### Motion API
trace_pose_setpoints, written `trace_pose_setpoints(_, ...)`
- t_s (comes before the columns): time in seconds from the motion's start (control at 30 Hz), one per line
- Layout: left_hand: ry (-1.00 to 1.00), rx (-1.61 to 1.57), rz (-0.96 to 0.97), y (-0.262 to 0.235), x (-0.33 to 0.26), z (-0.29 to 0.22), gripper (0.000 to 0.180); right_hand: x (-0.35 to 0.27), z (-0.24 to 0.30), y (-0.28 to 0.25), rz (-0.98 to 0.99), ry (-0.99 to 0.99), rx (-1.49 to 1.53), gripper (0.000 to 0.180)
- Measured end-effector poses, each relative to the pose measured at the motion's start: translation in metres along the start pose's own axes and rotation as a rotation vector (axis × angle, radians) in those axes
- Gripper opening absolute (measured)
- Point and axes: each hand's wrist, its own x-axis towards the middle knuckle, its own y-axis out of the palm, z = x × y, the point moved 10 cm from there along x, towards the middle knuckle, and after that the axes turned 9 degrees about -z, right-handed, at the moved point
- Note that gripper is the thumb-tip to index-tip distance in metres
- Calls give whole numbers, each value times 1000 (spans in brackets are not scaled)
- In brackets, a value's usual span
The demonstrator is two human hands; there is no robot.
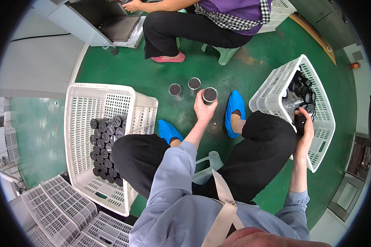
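The left hand is wrapping its fingers around a dark-filled jar above the green floor; two more jars are standing just beyond. The right hand is pinching a black cylinder over the white crate

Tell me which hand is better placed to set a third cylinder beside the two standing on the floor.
Left, probably. The left hand already holds a dark cylinder just beside the two floor cylinders. The right hand is off at the right crate.
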Motion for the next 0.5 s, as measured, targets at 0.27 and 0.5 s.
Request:
trace_pose_setpoints(0.27, 191, -259, -40, -72, -30, -203, 62, -34, 92, 63, 211, 31, 655, 71)
trace_pose_setpoints(0.5, 350, -447, 122, -136, -81, -273, 66, -73, 96, 130, 434, 273, 757, 70)
